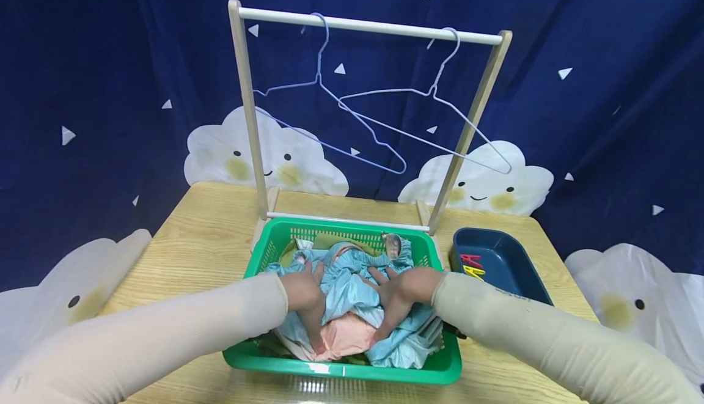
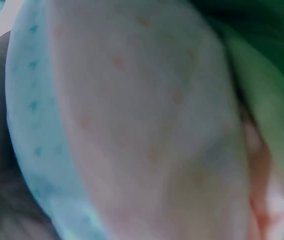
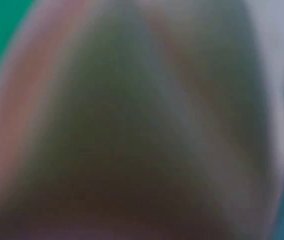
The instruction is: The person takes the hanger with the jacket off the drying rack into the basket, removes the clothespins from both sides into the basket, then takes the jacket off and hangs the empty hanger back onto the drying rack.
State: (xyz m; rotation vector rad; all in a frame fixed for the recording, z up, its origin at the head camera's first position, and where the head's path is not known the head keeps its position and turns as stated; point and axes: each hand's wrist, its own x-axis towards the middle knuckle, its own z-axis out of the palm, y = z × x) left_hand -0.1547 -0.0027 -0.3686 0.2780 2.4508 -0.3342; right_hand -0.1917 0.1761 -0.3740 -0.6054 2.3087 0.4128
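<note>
A green plastic basket (image 1: 335, 368) holds a heap of clothes, with a light blue garment (image 1: 352, 291) on top and a peach-pink garment (image 1: 348, 335) in front. My left hand (image 1: 305, 300) rests on the left of the heap, its thumb down at the pink cloth. On the right side my right hand (image 1: 400, 297) lies on the blue garment with fingers spread, thumb also by the pink cloth. Close up in the left wrist view is a pale dotted cloth (image 2: 147, 110) with a light blue border. Blurred, dark greenish fabric (image 3: 117, 125) fills the right wrist view.
Behind the basket stands a wooden rack (image 1: 249, 104) with a white bar, carrying a blue hanger (image 1: 319, 80) and a pale hanger (image 1: 434, 89). A dark blue tray (image 1: 503, 263) with red and yellow clips (image 1: 472, 262) sits right on the wooden table (image 1: 192, 239).
</note>
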